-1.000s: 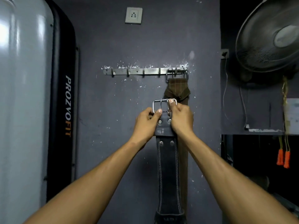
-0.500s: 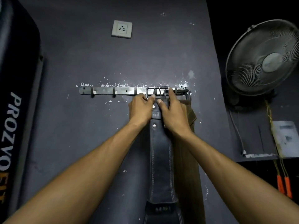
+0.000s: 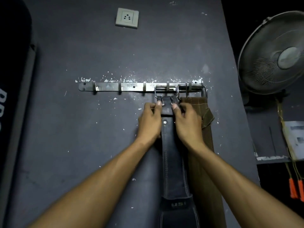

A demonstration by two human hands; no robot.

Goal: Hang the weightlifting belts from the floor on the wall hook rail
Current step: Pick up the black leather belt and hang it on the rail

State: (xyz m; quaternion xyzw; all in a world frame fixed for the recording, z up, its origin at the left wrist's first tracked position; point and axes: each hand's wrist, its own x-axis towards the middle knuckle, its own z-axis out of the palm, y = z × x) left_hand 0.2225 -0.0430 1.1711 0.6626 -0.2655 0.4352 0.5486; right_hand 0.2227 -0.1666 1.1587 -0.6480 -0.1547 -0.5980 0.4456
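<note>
A metal hook rail [image 3: 115, 87] is screwed to the dark wall. A black leather belt [image 3: 173, 162] hangs straight down, its steel buckle [image 3: 166, 92] looped over a hook on the rail's right half. My left hand [image 3: 150, 120] and my right hand [image 3: 185, 122] grip the black belt's top just under the buckle, thumbs up on either side. A brown belt [image 3: 204, 145] hangs from the rightmost hook, beside and partly behind the black one.
Three bare hooks stand on the rail's left part. A wall socket [image 3: 127, 18] sits above the rail. A fan [image 3: 276, 53] hangs at the right, with cords and orange handles [image 3: 296, 190] below it. A black punching bag [image 3: 11, 79] fills the left edge.
Both hands raised the black belt from below the rail up to it. The buckle now sits over a hook, and my hands have slid down just beneath it.
</note>
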